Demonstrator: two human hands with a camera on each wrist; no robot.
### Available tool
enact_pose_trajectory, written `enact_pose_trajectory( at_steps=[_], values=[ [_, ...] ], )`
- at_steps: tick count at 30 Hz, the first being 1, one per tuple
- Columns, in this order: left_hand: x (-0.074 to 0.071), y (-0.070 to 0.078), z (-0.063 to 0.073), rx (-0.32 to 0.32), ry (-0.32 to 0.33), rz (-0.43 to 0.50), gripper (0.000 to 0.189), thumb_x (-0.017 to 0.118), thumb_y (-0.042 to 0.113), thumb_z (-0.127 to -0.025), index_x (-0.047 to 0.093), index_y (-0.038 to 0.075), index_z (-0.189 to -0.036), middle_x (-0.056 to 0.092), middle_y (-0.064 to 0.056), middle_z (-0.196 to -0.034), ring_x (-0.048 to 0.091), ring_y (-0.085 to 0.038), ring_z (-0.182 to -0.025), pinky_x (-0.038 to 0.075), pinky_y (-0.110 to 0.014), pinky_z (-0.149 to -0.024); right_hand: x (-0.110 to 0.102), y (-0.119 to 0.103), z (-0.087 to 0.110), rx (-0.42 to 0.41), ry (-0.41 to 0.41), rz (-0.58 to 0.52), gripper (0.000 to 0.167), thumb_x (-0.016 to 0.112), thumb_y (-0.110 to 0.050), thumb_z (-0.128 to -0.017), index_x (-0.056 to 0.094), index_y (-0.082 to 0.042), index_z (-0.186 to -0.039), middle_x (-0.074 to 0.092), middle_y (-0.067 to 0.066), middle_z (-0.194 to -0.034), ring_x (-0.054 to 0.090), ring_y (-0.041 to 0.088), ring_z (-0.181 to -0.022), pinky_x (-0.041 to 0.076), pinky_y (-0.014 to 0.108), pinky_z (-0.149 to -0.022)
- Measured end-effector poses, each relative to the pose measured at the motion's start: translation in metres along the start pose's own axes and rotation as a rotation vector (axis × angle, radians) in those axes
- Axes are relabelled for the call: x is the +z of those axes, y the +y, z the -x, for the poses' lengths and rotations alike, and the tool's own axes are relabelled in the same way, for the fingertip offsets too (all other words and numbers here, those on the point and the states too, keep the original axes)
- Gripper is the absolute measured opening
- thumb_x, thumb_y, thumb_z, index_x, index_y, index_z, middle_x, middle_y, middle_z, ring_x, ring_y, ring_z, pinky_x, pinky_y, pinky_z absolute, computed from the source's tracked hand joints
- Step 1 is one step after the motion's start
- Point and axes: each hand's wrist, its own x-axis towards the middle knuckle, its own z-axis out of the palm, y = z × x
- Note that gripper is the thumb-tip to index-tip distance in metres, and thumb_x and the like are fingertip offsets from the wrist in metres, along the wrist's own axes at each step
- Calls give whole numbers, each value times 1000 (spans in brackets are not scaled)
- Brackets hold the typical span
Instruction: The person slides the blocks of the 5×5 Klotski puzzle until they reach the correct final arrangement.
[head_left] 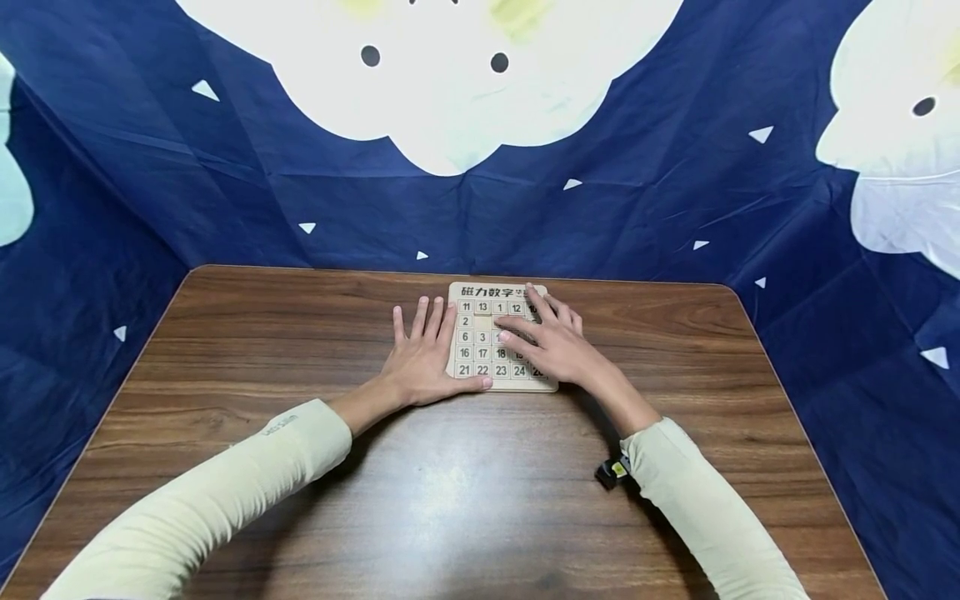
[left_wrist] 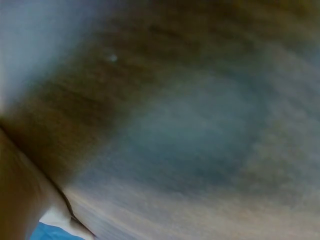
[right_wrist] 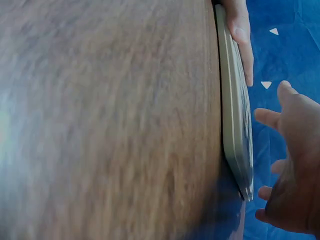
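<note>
One board (head_left: 525,386) read "磁力数字" above tiles (head_left: 499,307) 11, 13, 1, 12; your left grip (head_left: 420,362) lay spread at its corner, your right grip (head_left: 558,342) spread above it.

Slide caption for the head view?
On a brown table, left hand spread at the left edge of a number-tile board, right hand over its right side.

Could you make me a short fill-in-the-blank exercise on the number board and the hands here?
The left hand touches the board's near edge with its ____.
In the top row, directly right of tile 11 is tile ____.
The empty slot lies directly right of tile ____.
Directly below tile 3 is tile ____.

Missing words: thumb; 13; 2; 17.
</note>
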Motion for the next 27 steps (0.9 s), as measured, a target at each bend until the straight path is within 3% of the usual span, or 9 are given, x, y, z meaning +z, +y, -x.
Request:
enact_pose_trajectory(
  at_steps=[9,16,27],
  values=[
    [0,0,-2,-9,-15,45,151,55,106,-81,-3,9,-182,-8,-20,-190,-16,-43,-177,-23,-75,-134,7,-12,-14,12,-12,17,61,43,-68,-116,47,-45,-172,-1,17,-192,12,55,-173,15,77,-135],
    [4,-1,-3,-21,-14,65,155,58,107,-77,-2,11,-183,-8,-19,-190,-17,-42,-177,-24,-74,-134,7,-16,-19,45,-37,31,61,42,-69,-115,50,-43,-170,0,14,-193,8,55,-175,13,77,-135],
    [3,-2,-4,-16,-9,29,155,56,107,-78,-5,9,-182,-8,-20,-190,-17,-42,-177,-26,-75,-133,5,-20,-15,9,-62,82,60,44,-67,-116,53,-40,-169,9,13,-193,8,56,-174,12,78,-136]
  ],
)
